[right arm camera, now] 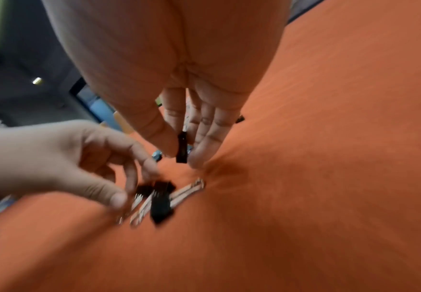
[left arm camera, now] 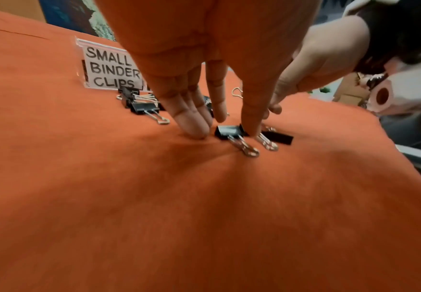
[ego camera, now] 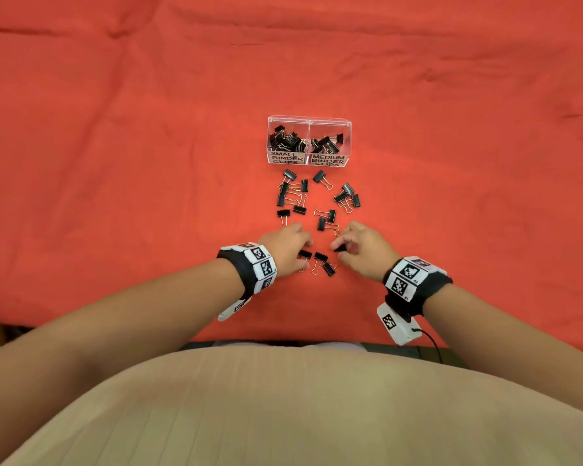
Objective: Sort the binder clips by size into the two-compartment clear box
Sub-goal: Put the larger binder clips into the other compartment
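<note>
The clear two-compartment box (ego camera: pixel 309 121) stands on the red cloth, labelled SMALL on the left and MEDIUM on the right, with black clips in both halves. Several loose binder clips (ego camera: pixel 295 196) lie between the box and my hands. My left hand (left arm camera: pixel 225 128) reaches down with straight fingers (left arm camera: pixel 192 126). Its thumb touches one side of a black clip (left arm camera: pixel 229 132) that lies flat on the cloth, and the fingers stand apart on the other side. My right hand (right arm camera: pixel 182 156) pinches another black clip (right arm camera: pixel 182 147) between thumb and fingers, just above the cloth. Two more clips (ego camera: pixel 321 257) lie between the hands.
The red cloth (ego camera: pixel 115 163) covers the whole table. Its near edge (ego camera: pixel 283 341) runs just in front of my body. A second group of loose clips (ego camera: pixel 347 196) lies to the right. A black cable (ego camera: pixel 433 343) hangs from the right wrist camera.
</note>
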`<state>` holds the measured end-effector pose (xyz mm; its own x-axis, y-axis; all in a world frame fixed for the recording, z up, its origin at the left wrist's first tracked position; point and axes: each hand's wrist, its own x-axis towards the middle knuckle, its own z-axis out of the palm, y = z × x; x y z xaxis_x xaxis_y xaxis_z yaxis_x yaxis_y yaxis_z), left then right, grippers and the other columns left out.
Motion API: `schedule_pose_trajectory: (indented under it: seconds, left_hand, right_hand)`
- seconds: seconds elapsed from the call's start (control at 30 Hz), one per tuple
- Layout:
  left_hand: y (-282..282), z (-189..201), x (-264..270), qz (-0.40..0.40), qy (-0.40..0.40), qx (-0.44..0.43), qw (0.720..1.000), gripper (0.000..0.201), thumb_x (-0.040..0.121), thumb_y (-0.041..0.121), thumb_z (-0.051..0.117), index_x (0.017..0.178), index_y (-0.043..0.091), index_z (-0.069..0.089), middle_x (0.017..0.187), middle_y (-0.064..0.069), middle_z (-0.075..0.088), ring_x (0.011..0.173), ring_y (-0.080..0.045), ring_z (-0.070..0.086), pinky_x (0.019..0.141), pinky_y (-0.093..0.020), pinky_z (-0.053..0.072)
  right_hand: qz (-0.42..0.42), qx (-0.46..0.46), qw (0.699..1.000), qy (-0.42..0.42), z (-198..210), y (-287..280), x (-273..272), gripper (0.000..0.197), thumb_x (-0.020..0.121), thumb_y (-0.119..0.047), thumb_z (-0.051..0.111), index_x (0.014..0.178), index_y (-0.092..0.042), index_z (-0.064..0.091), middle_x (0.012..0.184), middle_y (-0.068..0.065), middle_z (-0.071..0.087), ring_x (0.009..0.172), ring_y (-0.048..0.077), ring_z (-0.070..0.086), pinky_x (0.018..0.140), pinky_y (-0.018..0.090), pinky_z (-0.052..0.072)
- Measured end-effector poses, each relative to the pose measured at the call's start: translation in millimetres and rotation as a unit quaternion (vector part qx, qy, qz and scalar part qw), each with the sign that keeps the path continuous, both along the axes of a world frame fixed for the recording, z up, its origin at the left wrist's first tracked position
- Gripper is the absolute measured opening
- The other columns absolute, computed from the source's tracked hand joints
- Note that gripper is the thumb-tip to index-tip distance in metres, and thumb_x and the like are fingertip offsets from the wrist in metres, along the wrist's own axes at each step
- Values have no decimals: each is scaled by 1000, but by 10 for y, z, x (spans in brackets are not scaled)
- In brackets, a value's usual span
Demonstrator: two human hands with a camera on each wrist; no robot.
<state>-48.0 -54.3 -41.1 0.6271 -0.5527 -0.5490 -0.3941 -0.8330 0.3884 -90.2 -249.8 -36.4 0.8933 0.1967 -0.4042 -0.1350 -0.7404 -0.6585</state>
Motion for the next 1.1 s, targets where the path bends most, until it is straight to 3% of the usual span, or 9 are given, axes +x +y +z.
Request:
schedule_pose_trajectory:
  seconds: [0.07, 0.17, 0.3, 0.4, 0.6, 0.7, 0.83, 1.0, 1.1]
  left_hand:
    - [9, -24, -53, -9, -12, 5, 1000, 39, 86, 37, 64, 118, 16, 55, 119, -3, 47, 106, -22, 54, 83, -39, 50]
    - [17, -26, -70, 7, -12, -10, 1000, 31, 85, 32, 66, 107, 13, 55, 114, -5, 48, 101, -23, 54, 83, -39, 50]
    - [17, 6, -59, 34, 16, -57, 998, 19, 86, 19, 65, 100, 12, 54, 107, -5, 60, 98, -25, 58, 81, -36, 47]
    - [-56, 19, -86, 46, 31, -85, 995, 21, 87, 16, 62, 106, 12, 55, 107, -6, 63, 97, -26, 59, 81, -35, 47]
    - [-288, -44, -144, 67, 20, -57, 996, 47, 89, 20, 60, 133, 17, 43, 134, -6, 52, 123, -27, 51, 95, -43, 48]
    - [-347, -81, -156, 45, -6, -37, 998, 35, 89, 23, 60, 122, 12, 50, 126, -7, 53, 120, -28, 50, 91, -45, 49]
    - [-330, -90, -149, 21, -39, -25, 999, 28, 91, 23, 57, 112, 7, 50, 118, -10, 46, 113, -29, 49, 80, -44, 50]
    - [-275, -76, -84, 38, -18, -55, 998, 23, 88, 21, 61, 105, 8, 54, 113, -10, 50, 104, -29, 53, 85, -43, 49]
    - [-275, -34, -49, 44, 12, -89, 995, 18, 85, 16, 64, 99, 9, 56, 109, -10, 58, 99, -29, 58, 85, -39, 50]
  right_hand:
    - [32, -15, 999, 6, -23, 71, -99, 20, 79, -11, 68, 99, -9, 68, 91, -6, 46, 70, 2, 46, 70, 12, 35]
    - [70, -69, 995, 9, -116, 150, -231, 34, 79, -27, 70, 109, -14, 62, 108, 1, 46, 91, 15, 53, 84, 27, 45]
    - [72, -119, 990, -24, -152, 176, -317, 40, 78, -30, 70, 113, -13, 58, 113, 4, 46, 94, 21, 55, 83, 32, 47]
    - [53, -115, 991, -33, -157, 167, -323, 35, 79, -24, 69, 111, -11, 58, 111, 6, 49, 96, 24, 55, 84, 35, 48]
    - [-8, -49, 998, -46, -194, 152, -327, 25, 76, -12, 66, 100, -5, 62, 99, 11, 59, 94, 26, 52, 88, 32, 42]
    - [-52, -31, 996, -61, -179, 125, -315, 23, 76, -8, 64, 99, -4, 63, 98, 9, 59, 80, 16, 46, 81, 26, 42]
    - [-105, -15, 990, -95, -159, 47, -236, 19, 75, -2, 62, 94, -3, 66, 93, 12, 63, 73, 16, 50, 78, 28, 46]
    - [-219, 1, 972, -89, -86, -88, 75, 16, 79, -7, 63, 94, -9, 69, 92, 11, 69, 79, 24, 62, 81, 34, 51]
    - [-267, 32, 959, -93, 57, -125, 421, 15, 81, -11, 62, 95, -14, 67, 85, 5, 68, 78, 20, 61, 79, 34, 52]
